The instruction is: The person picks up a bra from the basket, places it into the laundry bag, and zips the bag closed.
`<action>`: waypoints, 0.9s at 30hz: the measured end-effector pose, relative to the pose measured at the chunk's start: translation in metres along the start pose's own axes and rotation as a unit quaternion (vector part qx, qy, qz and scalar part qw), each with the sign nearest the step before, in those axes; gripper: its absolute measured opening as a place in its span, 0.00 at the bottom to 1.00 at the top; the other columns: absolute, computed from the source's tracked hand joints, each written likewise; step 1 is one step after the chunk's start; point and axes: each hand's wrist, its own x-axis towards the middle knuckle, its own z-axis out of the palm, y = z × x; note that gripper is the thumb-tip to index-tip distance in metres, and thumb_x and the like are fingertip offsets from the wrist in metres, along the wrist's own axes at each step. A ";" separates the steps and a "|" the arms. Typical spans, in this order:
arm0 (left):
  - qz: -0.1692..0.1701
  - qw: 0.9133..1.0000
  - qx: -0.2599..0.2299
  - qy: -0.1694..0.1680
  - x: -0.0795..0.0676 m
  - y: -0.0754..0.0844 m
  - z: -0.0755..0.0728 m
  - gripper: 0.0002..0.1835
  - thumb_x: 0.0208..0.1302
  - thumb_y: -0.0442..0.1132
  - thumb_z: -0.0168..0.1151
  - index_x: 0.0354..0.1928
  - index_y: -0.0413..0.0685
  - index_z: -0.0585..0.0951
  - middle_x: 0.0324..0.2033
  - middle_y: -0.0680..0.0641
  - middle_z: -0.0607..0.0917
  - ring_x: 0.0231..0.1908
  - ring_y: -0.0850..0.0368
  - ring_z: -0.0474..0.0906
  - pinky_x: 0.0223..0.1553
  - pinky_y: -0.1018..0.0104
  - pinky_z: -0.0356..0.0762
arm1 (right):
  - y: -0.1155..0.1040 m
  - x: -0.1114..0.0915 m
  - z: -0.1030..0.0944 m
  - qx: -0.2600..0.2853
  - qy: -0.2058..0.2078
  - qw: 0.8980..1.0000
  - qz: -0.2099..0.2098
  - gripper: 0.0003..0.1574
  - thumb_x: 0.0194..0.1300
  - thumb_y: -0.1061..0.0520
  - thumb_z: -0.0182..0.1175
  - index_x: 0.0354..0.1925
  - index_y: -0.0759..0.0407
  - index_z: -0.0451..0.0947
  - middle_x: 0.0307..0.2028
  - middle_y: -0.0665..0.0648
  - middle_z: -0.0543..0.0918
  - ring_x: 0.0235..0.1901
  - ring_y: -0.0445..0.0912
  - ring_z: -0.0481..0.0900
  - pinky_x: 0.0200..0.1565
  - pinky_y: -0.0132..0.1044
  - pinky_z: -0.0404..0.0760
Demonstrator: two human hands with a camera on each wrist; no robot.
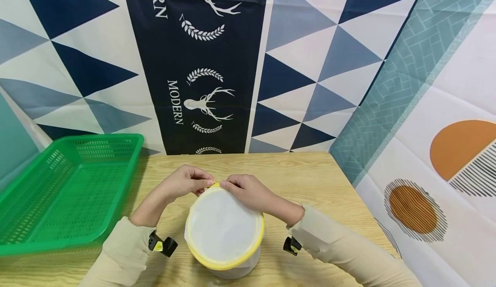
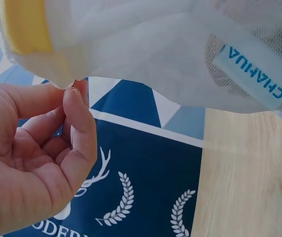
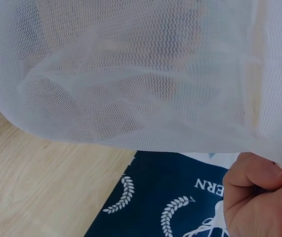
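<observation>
A round white mesh laundry bag (image 1: 224, 226) with yellow trim stands on the table, its flat top facing up. Thumb and fingertips of my left hand (image 1: 192, 179) pinch the bag's edge at the far side of the yellow rim. Close beside it, my right hand (image 1: 249, 191) grips the same rim, thumb on top and fingers curled behind. From the left wrist, the pinching hand (image 2: 42, 138) is seen under the bag's hem, near a sewn label (image 2: 252, 76) reading CHAHUA. In the right wrist view the see-through mesh wall (image 3: 121, 84) fills the upper part.
To the left sits a large green plastic basket (image 1: 102, 183) with slotted sides. The wooden table (image 1: 298, 175) ends against a patterned cloth backdrop (image 1: 205, 63) at the back, and another printed cloth (image 1: 418, 162) hangs along the right. Both wrists wear small black camera straps.
</observation>
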 end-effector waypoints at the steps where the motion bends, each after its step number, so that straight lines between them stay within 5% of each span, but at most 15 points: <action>1: 0.000 1.000 -0.001 0.000 0.000 0.000 0.000 0.14 0.58 0.40 0.57 0.41 0.37 0.80 0.28 0.48 0.82 0.24 0.59 0.77 0.31 0.63 0.79 | 0.000 0.000 0.000 0.000 0.002 1.000 0.000 0.18 0.64 0.42 0.45 0.28 0.48 0.76 0.20 0.49 0.73 0.16 0.40 0.70 0.20 0.34 0.74; 11: 0.008 1.000 0.002 0.012 0.001 0.000 0.003 0.13 0.59 0.39 0.56 0.42 0.38 0.80 0.31 0.47 0.82 0.25 0.59 0.76 0.32 0.62 0.78 | -0.005 0.001 0.001 0.003 -0.003 1.000 -0.002 0.18 0.62 0.39 0.47 0.37 0.46 0.76 0.20 0.50 0.72 0.20 0.40 0.70 0.23 0.31 0.74; 27: 0.019 1.000 0.004 0.001 -0.001 -0.002 0.001 0.13 0.59 0.41 0.56 0.42 0.40 0.80 0.30 0.49 0.81 0.26 0.59 0.73 0.32 0.66 0.75 | -0.005 0.006 0.003 -0.018 0.001 1.000 -0.005 0.16 0.64 0.42 0.46 0.30 0.48 0.74 0.21 0.48 0.73 0.20 0.39 0.69 0.22 0.30 0.73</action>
